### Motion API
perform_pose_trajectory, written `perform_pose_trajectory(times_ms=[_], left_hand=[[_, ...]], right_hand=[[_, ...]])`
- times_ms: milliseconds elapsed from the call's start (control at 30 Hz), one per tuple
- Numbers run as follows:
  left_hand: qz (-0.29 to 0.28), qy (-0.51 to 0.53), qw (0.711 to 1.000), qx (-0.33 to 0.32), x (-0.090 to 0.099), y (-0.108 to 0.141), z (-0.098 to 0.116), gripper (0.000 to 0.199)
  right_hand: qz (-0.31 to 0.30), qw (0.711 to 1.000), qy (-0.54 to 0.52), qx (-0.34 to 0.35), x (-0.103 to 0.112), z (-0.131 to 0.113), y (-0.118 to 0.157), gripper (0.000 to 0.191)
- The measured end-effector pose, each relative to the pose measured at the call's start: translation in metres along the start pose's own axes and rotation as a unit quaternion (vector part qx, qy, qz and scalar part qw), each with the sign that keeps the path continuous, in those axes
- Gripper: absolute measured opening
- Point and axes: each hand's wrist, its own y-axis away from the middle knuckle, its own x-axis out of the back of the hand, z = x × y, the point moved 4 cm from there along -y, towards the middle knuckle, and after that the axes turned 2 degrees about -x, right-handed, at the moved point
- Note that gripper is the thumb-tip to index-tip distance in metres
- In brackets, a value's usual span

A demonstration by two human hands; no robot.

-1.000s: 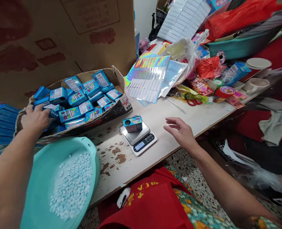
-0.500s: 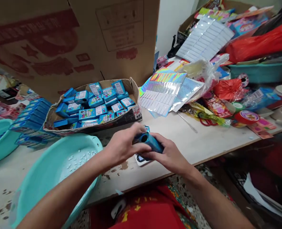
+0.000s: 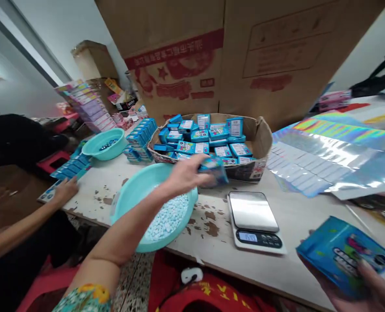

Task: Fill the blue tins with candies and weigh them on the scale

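My left hand [image 3: 190, 175] is closed on a small blue box [image 3: 215, 170], blurred by motion, in front of the cardboard tray [image 3: 264, 147] full of similar boxes. At the lower right my right hand [image 3: 371, 286] grips a larger blue pouch [image 3: 345, 255], its printed front facing up. Between the hands lies a digital scale [image 3: 254, 212] with a bare metal plate and a lit display. A turquoise basin [image 3: 130, 190] holding pale blue candies sits beneath my left forearm.
A big carton [image 3: 186, 78] stands behind the tray. Stacked blue boxes [image 3: 143, 134] and a second basin [image 3: 114, 151] are at left, near another person's hand [image 3: 65, 190]. Shiny sheets [image 3: 309, 160] lie at right.
The view has swung left. My hands, together around a blue item before, are now far apart: the left by the tray with a small box, the right at lower right with the pouch.
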Motion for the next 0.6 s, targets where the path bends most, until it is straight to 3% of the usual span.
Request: perform_pose_trajectory(times_ms=[100,167,200,300,400,500,600], left_hand=[[0.179,-0.108,0.968,0.140,0.100,0.052,-0.074,0.045],[0.242,-0.214,0.905,0.276,0.144,0.093,-0.142,0.054],[0.249,-0.254,0.866,0.351,0.157,0.114,-0.178,0.057],[0.177,-0.263,0.793,0.521,0.157,0.176,-0.271,0.062],[0.158,-0.228,0.756,0.593,0.136,0.224,-0.320,0.055],[0.165,-0.208,0.751,0.605,0.121,0.244,-0.327,0.059],[0.234,-0.252,0.779,0.525,0.121,0.228,-0.296,0.064]], right_hand=[[0.024,0.998,0.033,-0.047,-0.023,-0.004,0.017,0.057],[0.024,0.998,0.037,-0.043,-0.047,-0.009,0.028,0.061],[0.035,0.998,0.041,-0.036,-0.059,-0.012,0.031,0.060],[0.036,0.998,0.042,-0.033,-0.094,-0.014,0.035,0.057],[-0.014,0.999,0.018,-0.036,-0.122,-0.009,0.033,0.069],[-0.087,0.993,-0.010,-0.074,-0.142,0.006,0.028,0.066],[-0.192,0.968,-0.066,-0.150,-0.164,0.026,0.028,0.061]])
